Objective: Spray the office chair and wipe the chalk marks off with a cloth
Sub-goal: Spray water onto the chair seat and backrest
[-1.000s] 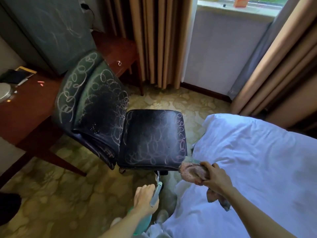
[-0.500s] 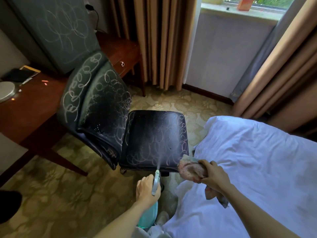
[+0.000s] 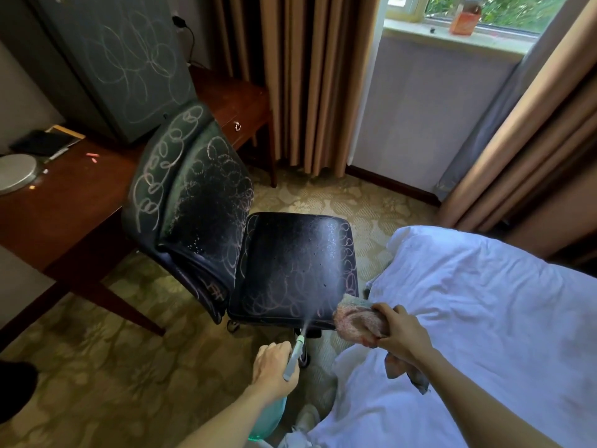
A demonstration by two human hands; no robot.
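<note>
Teal spray bottle (image 3: 269, 418) is clenched in left hand (image 3: 273, 370), nozzle misting at 12 o'clock onto chalk-marked chair seat (image 3: 297, 266); cloth (image 3: 360, 321) is gripped by right hand (image 3: 402, 334).

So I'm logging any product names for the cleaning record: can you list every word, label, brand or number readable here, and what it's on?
None can be read.
spray bottle in the left hand: no label faces the camera.
orange container on the windowsill: any print too small and blurred.
office chair: only looping chalk scribbles, plus one small chalk mark low on the backrest, not legible.
cloth in the right hand: no text.
</note>
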